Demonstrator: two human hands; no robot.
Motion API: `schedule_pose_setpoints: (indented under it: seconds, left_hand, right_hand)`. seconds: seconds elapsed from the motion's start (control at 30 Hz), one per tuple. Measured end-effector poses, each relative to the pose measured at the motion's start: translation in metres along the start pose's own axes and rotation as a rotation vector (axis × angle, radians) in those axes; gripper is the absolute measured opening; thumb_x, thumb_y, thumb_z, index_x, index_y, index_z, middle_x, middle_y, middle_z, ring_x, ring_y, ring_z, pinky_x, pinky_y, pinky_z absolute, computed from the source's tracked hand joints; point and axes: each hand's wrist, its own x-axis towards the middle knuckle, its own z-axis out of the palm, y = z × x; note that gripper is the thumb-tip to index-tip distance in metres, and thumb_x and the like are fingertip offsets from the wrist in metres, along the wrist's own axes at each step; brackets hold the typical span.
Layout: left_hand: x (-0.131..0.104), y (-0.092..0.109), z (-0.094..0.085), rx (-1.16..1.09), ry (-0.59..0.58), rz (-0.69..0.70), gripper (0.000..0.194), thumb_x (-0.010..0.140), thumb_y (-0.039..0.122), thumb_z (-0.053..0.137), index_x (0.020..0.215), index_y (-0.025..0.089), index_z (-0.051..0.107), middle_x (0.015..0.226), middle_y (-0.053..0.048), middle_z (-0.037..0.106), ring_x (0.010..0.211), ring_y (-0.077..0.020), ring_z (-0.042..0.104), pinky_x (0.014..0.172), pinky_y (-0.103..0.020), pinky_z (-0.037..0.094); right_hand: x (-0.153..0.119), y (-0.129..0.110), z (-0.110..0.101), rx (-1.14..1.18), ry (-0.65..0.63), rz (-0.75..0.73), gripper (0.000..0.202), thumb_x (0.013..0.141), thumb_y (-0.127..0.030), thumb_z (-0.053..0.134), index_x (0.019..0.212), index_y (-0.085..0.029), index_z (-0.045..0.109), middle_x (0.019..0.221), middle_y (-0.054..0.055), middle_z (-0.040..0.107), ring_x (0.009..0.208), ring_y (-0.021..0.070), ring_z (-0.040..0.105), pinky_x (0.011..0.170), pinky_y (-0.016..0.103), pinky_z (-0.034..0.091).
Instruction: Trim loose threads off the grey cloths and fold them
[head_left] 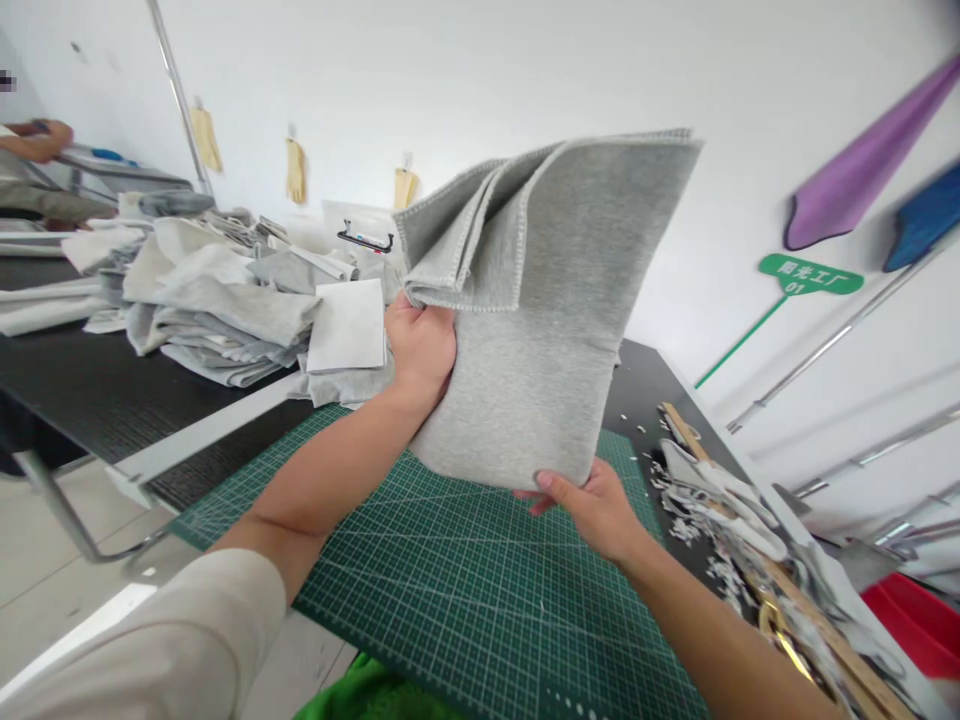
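Note:
A folded piece of grey fabric (555,380) with pale overlock stitching along its edges is held up above a green cutting mat (480,580). My left hand (424,345) grips its left side, where several stitched layers fold over; the fingertips are hidden behind the cloth. At the lower right corner, my right hand (581,500) pinches the bottom edge, thumb in front and fingers behind. The fabric stands nearly upright, its top right corner pointing up and away.
Left on the black table lies a heap of grey and white cloth (225,290), with a white square (346,325) beside it. At right are fabric scraps (742,500), a wooden ruler (825,620) and gold-handled scissors (780,630). Another person's arm (37,145) shows far left.

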Motion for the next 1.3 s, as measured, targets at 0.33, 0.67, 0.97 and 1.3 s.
schedule_pose_setpoints:
  seconds: [0.33,0.67,0.97,1.3]
  left_hand:
    - [0.025,-0.005,-0.008,-0.174,0.131,0.151,0.015,0.077,0.028,0.062,0.069,0.019,0.053,0.066,0.005,0.055,0.069,-0.0099,0.052,0.068,-0.023,0.043]
    - [0.056,-0.012,-0.027,-0.128,0.297,0.429,0.020,0.079,0.015,0.059,0.066,0.016,0.044,0.066,0.007,0.053,0.076,-0.0065,0.051,0.078,-0.021,0.044]
    - [0.056,-0.009,-0.026,-0.052,0.392,0.445,0.026,0.074,0.010,0.054,0.060,0.019,0.034,0.064,0.005,0.051,0.076,-0.0072,0.049,0.074,-0.019,0.046]
    - [0.052,-0.006,-0.024,-0.015,0.381,0.467,0.022,0.077,0.014,0.053,0.063,0.018,0.036,0.061,0.006,0.049,0.071,-0.0073,0.049,0.073,-0.019,0.044]
  right_hand:
    - [-0.020,0.002,-0.005,-0.721,-0.199,-0.214,0.032,0.092,-0.037,0.041,0.110,-0.024,0.065,0.107,0.004,0.068,0.102,0.0205,0.062,0.091,0.037,0.047]
    - [0.030,0.063,0.065,-1.010,-0.341,-0.188,0.080,0.087,-0.063,0.033,0.145,-0.009,0.023,0.152,0.014,0.012,0.141,0.0263,0.007,0.114,0.046,0.012]
    - [0.117,0.093,0.017,-1.208,-0.201,-0.043,0.078,0.088,-0.066,0.021,0.146,-0.014,0.022,0.153,0.010,0.013,0.141,0.0242,0.009,0.112,0.046,0.008]
    - [0.163,0.107,0.002,-1.205,-0.212,-0.067,0.067,0.090,-0.061,0.023,0.145,-0.023,0.024,0.153,0.002,0.016,0.141,0.0183,0.010,0.112,0.038,0.009]
